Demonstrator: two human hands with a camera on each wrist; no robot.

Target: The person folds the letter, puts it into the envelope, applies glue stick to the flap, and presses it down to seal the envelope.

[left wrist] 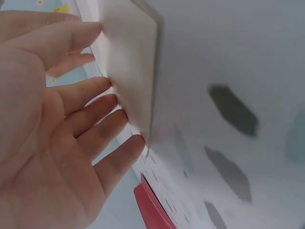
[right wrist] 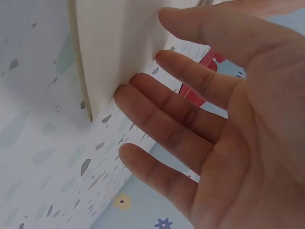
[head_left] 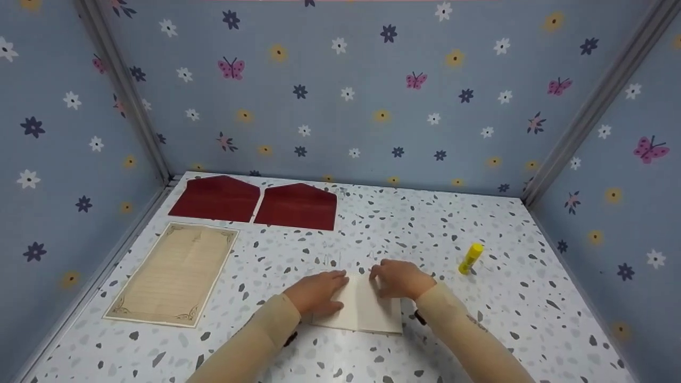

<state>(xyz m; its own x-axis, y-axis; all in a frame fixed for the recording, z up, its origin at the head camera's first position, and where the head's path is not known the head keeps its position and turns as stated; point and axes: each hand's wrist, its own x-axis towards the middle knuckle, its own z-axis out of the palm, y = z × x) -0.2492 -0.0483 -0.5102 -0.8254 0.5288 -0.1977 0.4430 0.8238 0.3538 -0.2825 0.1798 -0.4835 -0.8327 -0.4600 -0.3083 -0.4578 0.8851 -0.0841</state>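
Note:
A cream sheet of paper or card [head_left: 372, 316], with a crease down its middle, lies on the table between the two hands. On its left side rests my left hand [head_left: 317, 292]; in the left wrist view its fingertips touch the far edge of the cream sheet [left wrist: 131, 62], fingers extended and spread. My right hand [head_left: 401, 279] is over the sheet's right half. The right wrist view has its thumb and fingertips against the cream sheet [right wrist: 107, 52], the fingers loosely extended. Whether the sheet has several layers, I cannot tell.
A yellow glue stick [head_left: 471, 259] stands to the right of the hands. Two dark red envelopes [head_left: 215, 199] with raised flaps lie at the back left. Nearer, on the left, is a beige lined sheet [head_left: 173, 274] with an ornate border. Flower-patterned panels [head_left: 351, 69] enclose the speckled table.

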